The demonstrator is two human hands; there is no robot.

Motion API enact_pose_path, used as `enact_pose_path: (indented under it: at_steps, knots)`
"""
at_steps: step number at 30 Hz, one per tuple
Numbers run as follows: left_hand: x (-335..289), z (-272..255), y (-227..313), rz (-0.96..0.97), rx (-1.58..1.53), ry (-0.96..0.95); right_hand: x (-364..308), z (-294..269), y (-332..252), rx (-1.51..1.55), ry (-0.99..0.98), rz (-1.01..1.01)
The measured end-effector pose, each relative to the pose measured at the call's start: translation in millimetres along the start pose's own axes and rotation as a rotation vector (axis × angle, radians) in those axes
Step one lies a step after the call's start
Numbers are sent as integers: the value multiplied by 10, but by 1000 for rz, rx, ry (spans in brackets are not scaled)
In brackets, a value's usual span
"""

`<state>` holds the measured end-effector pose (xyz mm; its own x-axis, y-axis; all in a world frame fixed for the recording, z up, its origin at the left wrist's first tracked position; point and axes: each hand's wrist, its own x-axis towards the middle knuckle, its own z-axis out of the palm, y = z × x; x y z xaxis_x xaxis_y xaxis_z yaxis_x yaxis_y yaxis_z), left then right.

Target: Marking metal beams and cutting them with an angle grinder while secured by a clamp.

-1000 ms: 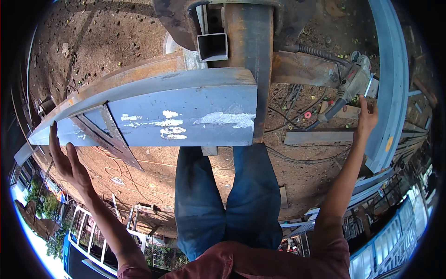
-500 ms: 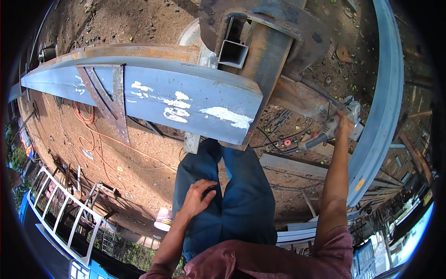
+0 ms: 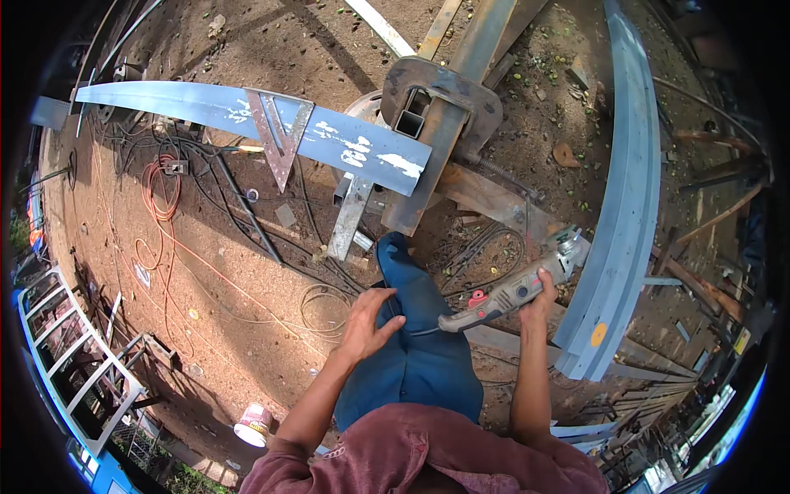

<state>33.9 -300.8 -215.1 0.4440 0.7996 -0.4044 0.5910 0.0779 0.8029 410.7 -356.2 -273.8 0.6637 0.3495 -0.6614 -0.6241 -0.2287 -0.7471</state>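
My right hand (image 3: 539,298) is wrapped round the body of a grey angle grinder (image 3: 504,296). The grinder is off the ground to the right of my legs, its head pointing to the far right and its tail end towards my lap. My left hand (image 3: 368,325) is over my left thigh, fingers and thumb apart, with no tool in it. A dark cord passes close to it; contact is unclear. Ahead lies a blue-grey steel beam (image 3: 374,158) with white patches, and a triangular steel square (image 3: 265,132) rests on it.
The beam's near end meets a rusty steel post with a thick plate (image 3: 485,103) and square tube. A long grey channel (image 3: 629,206) runs along the right. Coiled orange cable (image 3: 160,202) lies on the dirt at left. A white bucket (image 3: 253,426) stands at lower left.
My right hand has brought the grinder up and in towards my body from farther right. My left hand has moved slightly right and forward. The view has shifted back from the beam.
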Motion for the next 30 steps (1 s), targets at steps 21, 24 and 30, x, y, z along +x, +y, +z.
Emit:
enact_pose_path:
  at_steps: [21, 24, 30]
  knots:
    - [-353, 450, 1595, -526, 218, 81, -147, 1507, 235, -529, -714, 692]
    - [-232, 399, 1684, -617, 240, 90, -125, 1723, 161, -561, -736, 682]
    - [-51, 261, 1801, -667, 247, 115, -34, 1944, -36, -631, -835, 777]
